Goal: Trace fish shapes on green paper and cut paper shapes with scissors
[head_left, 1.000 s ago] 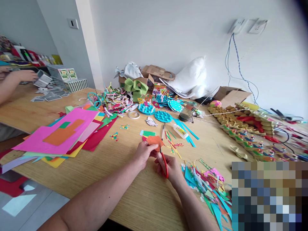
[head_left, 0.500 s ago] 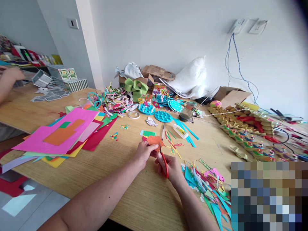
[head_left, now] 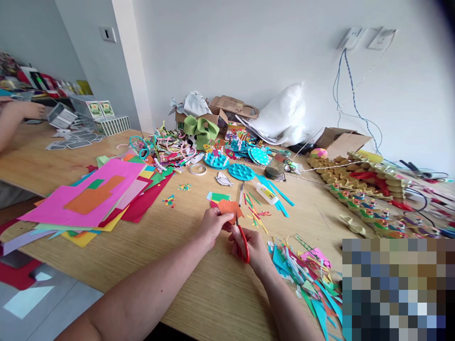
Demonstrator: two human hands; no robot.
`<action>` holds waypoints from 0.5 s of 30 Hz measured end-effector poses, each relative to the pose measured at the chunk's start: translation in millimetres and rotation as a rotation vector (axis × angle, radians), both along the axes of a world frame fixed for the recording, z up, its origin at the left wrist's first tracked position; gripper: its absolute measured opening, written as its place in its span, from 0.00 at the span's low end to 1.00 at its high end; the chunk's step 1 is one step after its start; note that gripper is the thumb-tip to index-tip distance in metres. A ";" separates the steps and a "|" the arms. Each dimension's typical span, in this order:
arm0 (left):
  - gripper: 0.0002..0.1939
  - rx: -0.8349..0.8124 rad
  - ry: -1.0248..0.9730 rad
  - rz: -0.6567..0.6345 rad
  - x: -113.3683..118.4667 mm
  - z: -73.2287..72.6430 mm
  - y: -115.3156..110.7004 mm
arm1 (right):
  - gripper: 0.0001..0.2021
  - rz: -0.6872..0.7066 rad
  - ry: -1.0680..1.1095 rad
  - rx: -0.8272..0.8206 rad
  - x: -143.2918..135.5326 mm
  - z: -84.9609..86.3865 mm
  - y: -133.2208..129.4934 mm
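Note:
My left hand (head_left: pixel 213 225) pinches a small piece of orange paper (head_left: pixel 227 208) above the table. Red-handled scissors (head_left: pixel 244 244) are in my right hand (head_left: pixel 253 246), its fingers closed round the handles, and the dark blades meet the paper's right side. Just beyond the paper lie green and light blue paper pieces (head_left: pixel 220 196), a pen (head_left: pixel 241 193) and thin coloured strips (head_left: pixel 258 215). A glue bottle (head_left: pixel 267 194) rests on its side over blue strips (head_left: pixel 280 201). Farther back are a fish cutout (head_left: pixel 223 179) and a blue round disc (head_left: pixel 241 172).
Coloured paper sheets (head_left: pixel 117 189) are stacked at left. Paper scraps (head_left: pixel 298 270) pile up near my right forearm. Egg cartons (head_left: pixel 359 184), a jar (head_left: pixel 275 166) and cardboard boxes (head_left: pixel 234 105) stand farther off. Another person's hand (head_left: pixel 30 110) is by playing cards (head_left: pixel 78 137). A pixelated patch covers the lower right.
The orange paper has tilted slightly at the scissor blades; my hands stay almost in place. At far left, the other person's hand has shifted to the right.

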State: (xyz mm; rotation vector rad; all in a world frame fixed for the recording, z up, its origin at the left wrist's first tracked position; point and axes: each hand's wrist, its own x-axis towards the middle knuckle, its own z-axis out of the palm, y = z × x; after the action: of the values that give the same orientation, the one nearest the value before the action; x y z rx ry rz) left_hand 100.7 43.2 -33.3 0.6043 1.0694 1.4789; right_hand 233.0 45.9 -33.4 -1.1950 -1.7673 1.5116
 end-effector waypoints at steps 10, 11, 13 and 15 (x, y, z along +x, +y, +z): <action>0.09 0.000 0.007 0.001 0.1 0.5 -0.8 | 0.27 0.003 0.001 -0.008 0.3 -1.7 0.6; 0.09 0.001 0.008 0.001 0.1 0.5 -0.8 | 0.27 0.004 -0.001 -0.006 0.3 -2.1 0.8; 0.09 0.001 0.009 0.001 -0.1 0.6 -0.8 | 0.27 0.001 0.002 -0.006 0.1 -2.6 1.1; 0.09 -0.001 0.012 0.005 -0.2 0.8 -0.9 | 0.27 -0.007 0.006 -0.007 -0.3 -2.8 1.5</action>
State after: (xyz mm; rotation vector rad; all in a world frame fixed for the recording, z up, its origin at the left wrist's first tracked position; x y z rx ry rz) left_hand 100.5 42.3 -32.5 0.6110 1.0809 1.4804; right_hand 232.7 47.4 -36.2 -1.1970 -1.7537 1.5168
